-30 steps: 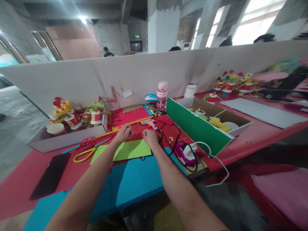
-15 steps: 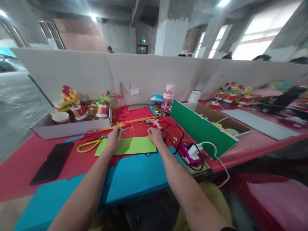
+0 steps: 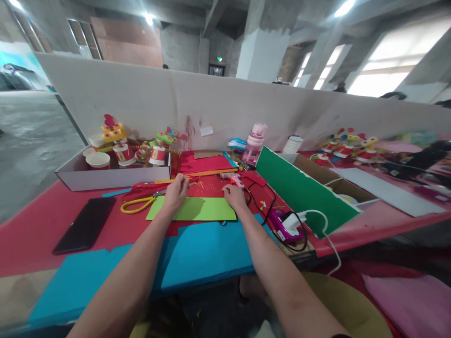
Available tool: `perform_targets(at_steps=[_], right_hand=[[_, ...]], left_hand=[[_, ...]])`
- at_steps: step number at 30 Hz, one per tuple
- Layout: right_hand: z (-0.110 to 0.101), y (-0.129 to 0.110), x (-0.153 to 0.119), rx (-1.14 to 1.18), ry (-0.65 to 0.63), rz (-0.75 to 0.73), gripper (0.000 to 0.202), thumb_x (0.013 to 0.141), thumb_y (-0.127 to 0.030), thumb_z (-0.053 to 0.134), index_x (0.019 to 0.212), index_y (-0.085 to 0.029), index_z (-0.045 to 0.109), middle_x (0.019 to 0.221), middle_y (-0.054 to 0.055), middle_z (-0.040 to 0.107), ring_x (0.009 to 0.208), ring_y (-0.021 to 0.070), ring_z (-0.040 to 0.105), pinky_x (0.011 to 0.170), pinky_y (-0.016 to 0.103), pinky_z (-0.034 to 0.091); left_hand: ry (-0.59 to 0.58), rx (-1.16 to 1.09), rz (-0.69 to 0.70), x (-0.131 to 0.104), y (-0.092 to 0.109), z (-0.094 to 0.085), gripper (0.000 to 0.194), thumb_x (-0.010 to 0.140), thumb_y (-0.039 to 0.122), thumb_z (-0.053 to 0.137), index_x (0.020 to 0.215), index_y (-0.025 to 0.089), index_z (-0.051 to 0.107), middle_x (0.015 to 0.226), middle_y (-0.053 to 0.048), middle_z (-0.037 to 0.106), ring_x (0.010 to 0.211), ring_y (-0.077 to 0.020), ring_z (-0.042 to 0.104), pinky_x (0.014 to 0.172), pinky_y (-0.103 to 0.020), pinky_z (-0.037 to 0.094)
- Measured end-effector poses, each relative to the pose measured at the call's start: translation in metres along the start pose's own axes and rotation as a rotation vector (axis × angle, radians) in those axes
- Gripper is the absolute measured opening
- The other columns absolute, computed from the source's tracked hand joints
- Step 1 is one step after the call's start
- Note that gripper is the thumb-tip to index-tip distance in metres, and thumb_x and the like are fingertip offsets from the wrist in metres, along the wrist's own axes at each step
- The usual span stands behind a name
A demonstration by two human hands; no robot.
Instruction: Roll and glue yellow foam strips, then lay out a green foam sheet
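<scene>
A light green sheet of paper lies on the table in front of me, its near edge beside blue sheets. Over its far left corner is my left hand, fingers curled together; anything in them is too small to make out. My right hand is at the far right corner, thumb and fingers closed, with their contents unclear. Just beyond it rests a pink glue gun. Yellow-handled scissors lie left of the green sheet, and an orange strip stretches across behind both hands.
A black phone lies at left. Behind it stands a white box of paper-cup figures. To the right are a purple power strip with cables, a green-sided box and a pink bottle. A white partition closes the back.
The view has shifted, so the table and its things appear farther right and slightly higher. Both hands keep nearly the same places over the green sheet, with their fingers still closed.
</scene>
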State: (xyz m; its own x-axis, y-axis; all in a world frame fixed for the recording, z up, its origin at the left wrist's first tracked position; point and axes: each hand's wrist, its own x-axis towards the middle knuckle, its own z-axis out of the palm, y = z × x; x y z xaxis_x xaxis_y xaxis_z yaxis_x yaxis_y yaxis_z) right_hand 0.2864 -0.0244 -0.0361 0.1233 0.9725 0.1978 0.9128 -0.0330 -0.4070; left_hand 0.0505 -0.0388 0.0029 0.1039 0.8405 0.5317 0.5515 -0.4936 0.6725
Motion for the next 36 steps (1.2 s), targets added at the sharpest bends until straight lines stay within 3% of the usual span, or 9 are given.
perform_targets(at_steps=[4, 8, 11, 13, 16, 18, 21, 24, 36], right_hand=[[-0.001, 0.0, 0.0, 0.027, 0.001, 0.002, 0.026, 0.089, -0.026, 0.045, 0.093, -0.023, 0.07, 0.093, 0.003, 0.073, 0.086, 0.0169, 0.064, 0.072, 0.023, 0.042], [-0.002, 0.0, -0.001, 0.052, -0.006, -0.011, 0.025, 0.089, -0.024, 0.045, 0.094, -0.022, 0.069, 0.094, 0.004, 0.073, 0.087, 0.0165, 0.064, 0.072, 0.023, 0.041], [-0.002, 0.0, -0.002, 0.06, -0.01, -0.029, 0.024, 0.089, -0.025, 0.046, 0.092, -0.022, 0.07, 0.093, 0.004, 0.073, 0.087, 0.0167, 0.064, 0.072, 0.023, 0.041], [-0.001, 0.001, -0.002, 0.066, -0.002, -0.042, 0.024, 0.089, -0.026, 0.046, 0.092, -0.022, 0.07, 0.092, 0.004, 0.073, 0.086, 0.0166, 0.064, 0.072, 0.023, 0.042], [-0.002, 0.002, -0.003, 0.1, 0.001, -0.077, 0.02, 0.088, -0.03, 0.051, 0.091, -0.021, 0.069, 0.088, 0.004, 0.073, 0.081, 0.0157, 0.064, 0.069, 0.022, 0.042], [-0.003, 0.002, -0.005, 0.123, -0.02, -0.091, 0.017, 0.085, -0.032, 0.057, 0.09, -0.021, 0.069, 0.084, 0.002, 0.073, 0.077, 0.0147, 0.064, 0.067, 0.022, 0.042], [-0.003, 0.001, -0.006, 0.123, -0.042, -0.078, 0.016, 0.084, -0.033, 0.059, 0.09, -0.022, 0.069, 0.083, 0.001, 0.072, 0.077, 0.0142, 0.065, 0.066, 0.021, 0.042], [-0.003, 0.001, -0.006, 0.095, -0.034, -0.077, 0.018, 0.087, -0.034, 0.055, 0.091, -0.022, 0.069, 0.085, 0.002, 0.073, 0.079, 0.0149, 0.065, 0.068, 0.022, 0.042], [-0.005, 0.001, -0.006, 0.065, -0.042, -0.058, 0.021, 0.09, -0.03, 0.049, 0.095, -0.023, 0.068, 0.092, 0.004, 0.072, 0.085, 0.0161, 0.064, 0.072, 0.022, 0.042]], left_hand=[[-0.205, -0.187, 0.024, -0.026, 0.037, -0.023, 0.018, 0.087, 0.034, 0.05, 0.077, 0.019, 0.052, 0.066, 0.0, 0.056, 0.061, -0.0131, 0.051, 0.059, -0.023, 0.039], [-0.686, -0.296, -0.035, -0.077, 0.079, -0.05, 0.025, 0.089, 0.037, 0.049, 0.078, 0.019, 0.062, 0.072, -0.001, 0.063, 0.066, -0.013, 0.057, 0.061, -0.022, 0.043], [-1.098, -0.28, 0.093, -0.093, 0.095, -0.055, 0.024, 0.087, 0.039, 0.055, 0.078, 0.021, 0.068, 0.071, -0.002, 0.068, 0.066, -0.013, 0.06, 0.061, -0.021, 0.043], [-1.044, -0.21, 0.151, -0.081, 0.092, -0.045, 0.024, 0.088, 0.036, 0.053, 0.079, 0.022, 0.071, 0.075, -0.002, 0.07, 0.067, -0.0132, 0.062, 0.064, -0.021, 0.044], [-0.636, -0.076, 0.081, -0.038, 0.068, -0.014, 0.018, 0.084, 0.027, 0.055, 0.087, 0.022, 0.072, 0.088, -0.004, 0.073, 0.078, -0.0161, 0.065, 0.071, -0.022, 0.046], [-0.541, 0.008, 0.056, -0.008, 0.046, 0.012, 0.015, 0.078, 0.022, 0.058, 0.079, 0.019, 0.073, 0.082, -0.005, 0.073, 0.075, -0.0174, 0.065, 0.068, -0.024, 0.046], [-0.589, 0.026, 0.048, 0.019, 0.017, 0.049, 0.014, 0.073, 0.02, 0.059, 0.074, 0.019, 0.073, 0.077, -0.003, 0.073, 0.07, -0.0168, 0.065, 0.066, -0.024, 0.047], [-0.607, 0.031, 0.043, 0.025, 0.0, 0.069, 0.011, 0.069, 0.022, 0.062, 0.072, 0.019, 0.072, 0.073, -0.002, 0.072, 0.069, -0.0162, 0.064, 0.064, -0.023, 0.045], [-0.661, 0.244, 0.217, 0.016, -0.001, 0.085, 0.012, 0.074, 0.015, 0.054, 0.074, 0.019, 0.066, 0.077, -0.004, 0.066, 0.077, -0.0175, 0.058, 0.07, -0.025, 0.041]])
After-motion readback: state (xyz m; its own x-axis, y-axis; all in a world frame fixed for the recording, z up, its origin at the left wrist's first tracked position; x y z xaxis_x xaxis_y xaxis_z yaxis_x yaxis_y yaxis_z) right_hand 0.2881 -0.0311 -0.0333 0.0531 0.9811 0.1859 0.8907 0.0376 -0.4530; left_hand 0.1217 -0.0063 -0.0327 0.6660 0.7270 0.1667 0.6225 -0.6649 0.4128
